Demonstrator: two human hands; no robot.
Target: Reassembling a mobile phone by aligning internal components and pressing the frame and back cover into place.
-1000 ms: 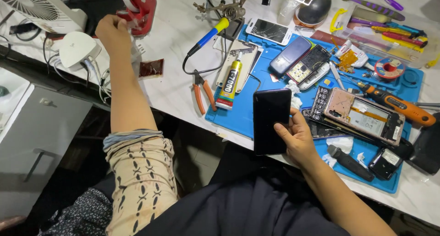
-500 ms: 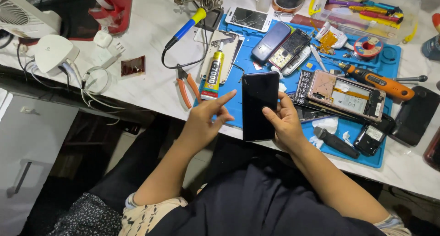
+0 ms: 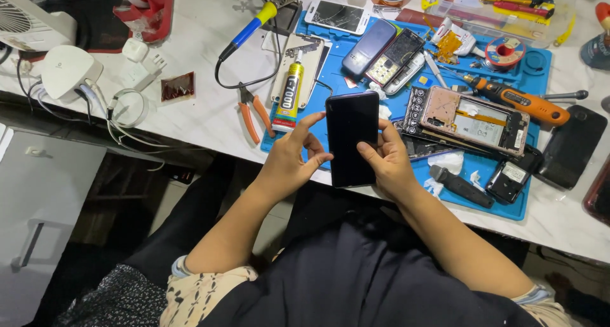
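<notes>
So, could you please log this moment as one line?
left hand: holds black phone | right hand: holds same phone | phone: over blue mat edge

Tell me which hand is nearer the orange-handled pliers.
Left. The left hand grips the black phone just right of the pliers; the right hand holds the phone's far edge, further from them.

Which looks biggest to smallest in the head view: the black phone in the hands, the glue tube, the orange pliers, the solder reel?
1. Black phone, though it is held nearer the camera.
2. Glue tube and orange pliers: similar length, too close to rank.
3. Solder reel.
</notes>
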